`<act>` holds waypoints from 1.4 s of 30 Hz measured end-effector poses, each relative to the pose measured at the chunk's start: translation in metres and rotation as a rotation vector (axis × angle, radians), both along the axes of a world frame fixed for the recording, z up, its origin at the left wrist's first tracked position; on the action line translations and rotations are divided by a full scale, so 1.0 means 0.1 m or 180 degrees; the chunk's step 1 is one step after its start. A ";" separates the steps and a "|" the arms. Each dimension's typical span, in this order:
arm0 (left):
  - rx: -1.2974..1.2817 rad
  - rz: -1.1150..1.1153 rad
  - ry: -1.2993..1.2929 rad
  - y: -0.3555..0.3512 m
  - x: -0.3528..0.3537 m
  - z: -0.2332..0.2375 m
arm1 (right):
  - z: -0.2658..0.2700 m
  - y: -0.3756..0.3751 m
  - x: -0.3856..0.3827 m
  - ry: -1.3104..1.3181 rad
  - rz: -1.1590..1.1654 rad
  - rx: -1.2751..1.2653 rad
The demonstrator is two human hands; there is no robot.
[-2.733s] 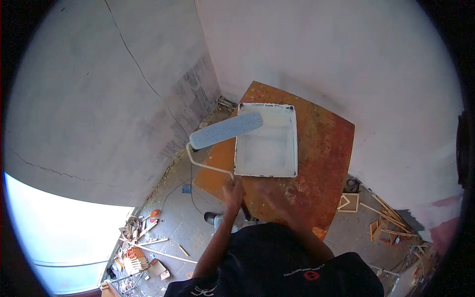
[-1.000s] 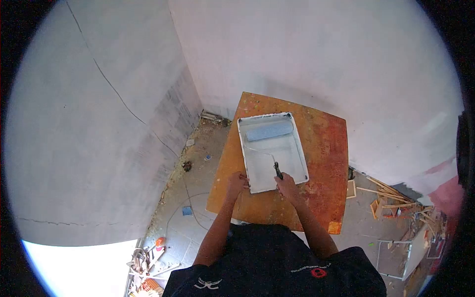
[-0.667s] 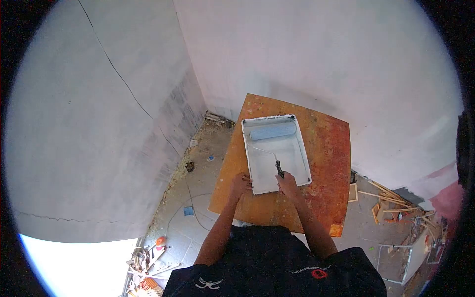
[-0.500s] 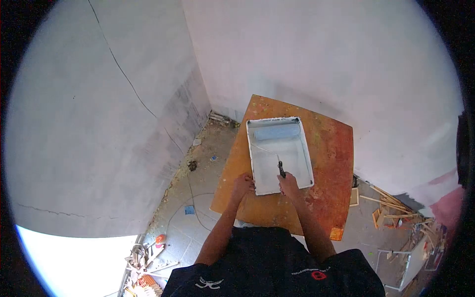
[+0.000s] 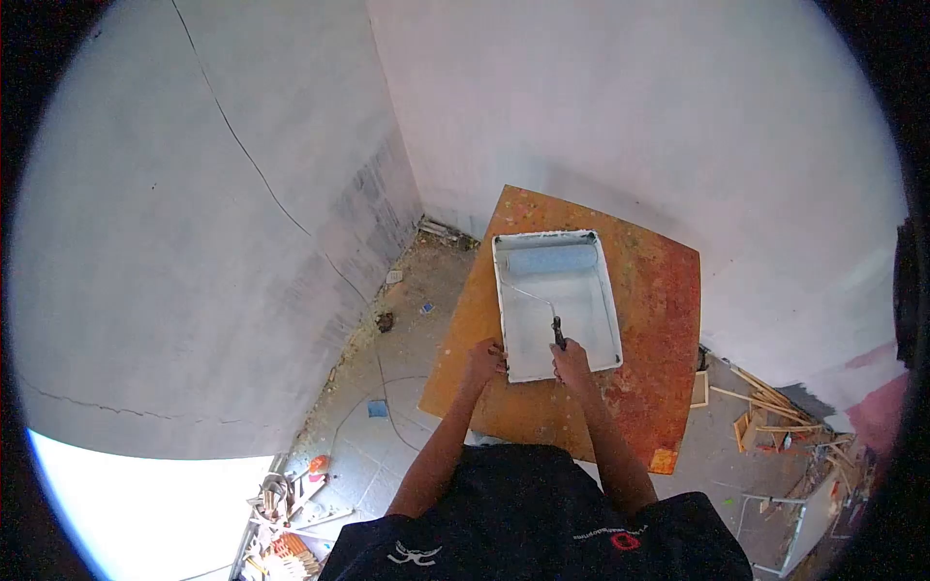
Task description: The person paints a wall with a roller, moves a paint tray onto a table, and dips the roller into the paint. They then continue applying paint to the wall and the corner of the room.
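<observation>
A paint roller [image 5: 552,258] with a pale blue-white sleeve lies across the far end of a white paint tray [image 5: 611,315]. My right hand [image 5: 571,360] is closed around the roller's dark handle [image 5: 558,332], over the tray's near end. At the tray's left rim, my left hand [image 5: 486,359] has its fingers curled against the edge and holds it. The tray rests on an orange-brown, paint-stained board [image 5: 654,320].
Walls [image 5: 271,194] meet in the corner ahead, the left one crossed by a dark line. A blue square piece [image 5: 377,409] lies on the floor to the left. Wooden strips [image 5: 765,392] are piled at right; more scraps [image 5: 286,542] lie at lower left.
The whole scene has shifted slightly right in view. Both hands, the roller and the tray keep nearly the same places relative to each other.
</observation>
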State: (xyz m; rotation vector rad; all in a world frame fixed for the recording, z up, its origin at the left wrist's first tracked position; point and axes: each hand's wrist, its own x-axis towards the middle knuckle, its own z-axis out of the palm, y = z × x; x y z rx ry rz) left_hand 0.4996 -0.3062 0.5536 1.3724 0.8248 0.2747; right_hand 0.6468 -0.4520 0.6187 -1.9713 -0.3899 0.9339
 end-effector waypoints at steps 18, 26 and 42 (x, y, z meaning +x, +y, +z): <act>0.0823 0.0149 0.0534 -0.09 0.05 0.09 | -0.29 -0.18 -0.32 -0.2048 0.0496 -0.0968; 0.1086 0.0131 0.0386 -0.08 0.05 -0.05 | -0.11 -0.62 -0.71 -0.1480 0.0616 -0.1132; 0.0154 0.0096 0.0264 -0.09 0.04 -0.22 | 0.00 -1.64 -1.20 -0.0842 0.0618 -0.1202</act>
